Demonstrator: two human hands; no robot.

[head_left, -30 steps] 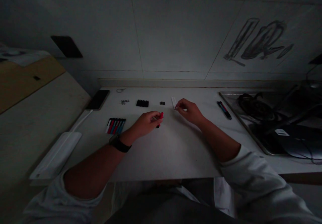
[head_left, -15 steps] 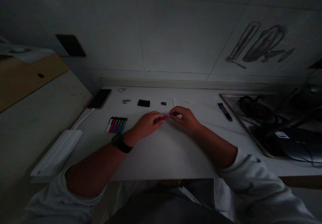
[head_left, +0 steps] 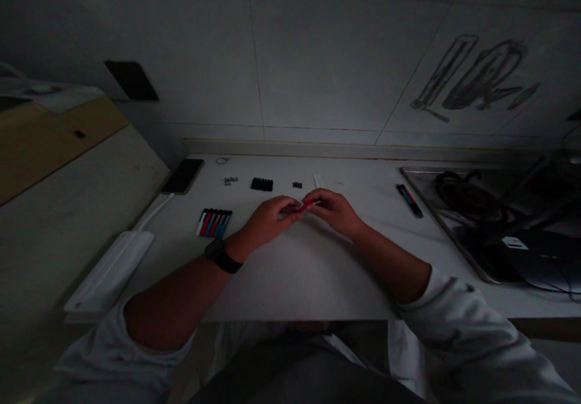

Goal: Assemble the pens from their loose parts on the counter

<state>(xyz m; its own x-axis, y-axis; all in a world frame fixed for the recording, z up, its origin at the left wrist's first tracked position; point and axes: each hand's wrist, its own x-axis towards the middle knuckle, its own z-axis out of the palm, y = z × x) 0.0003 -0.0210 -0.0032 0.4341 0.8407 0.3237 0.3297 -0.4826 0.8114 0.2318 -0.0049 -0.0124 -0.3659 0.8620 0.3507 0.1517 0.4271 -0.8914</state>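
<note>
A small red pen barrel (head_left: 305, 207) is pinched between both hands, just above the white counter. My left hand (head_left: 271, 218), with a dark watch on its wrist, is closed around its lower left end. The closed fingertips of my right hand (head_left: 333, 211) meet its right end. A thin pale sliver shows by the right fingers, too small to name. Beyond the hands sit a row of short black pen parts (head_left: 262, 184), a few small dark pieces (head_left: 297, 185) and thin white sticks (head_left: 317, 181). Red, blue and white barrels with black ends (head_left: 214, 223) lie left.
Small metallic parts (head_left: 230, 181) and a ring-like loop (head_left: 223, 161) lie back left. A phone (head_left: 183, 176) and white power strip (head_left: 110, 270) line the left side. Pens (head_left: 409, 201) lie beside the metal-rimmed sink (head_left: 447, 235), which holds dark items.
The right fingers have closed further over the red barrel, and the hands are nearer each other. The whole view has shifted slightly.
</note>
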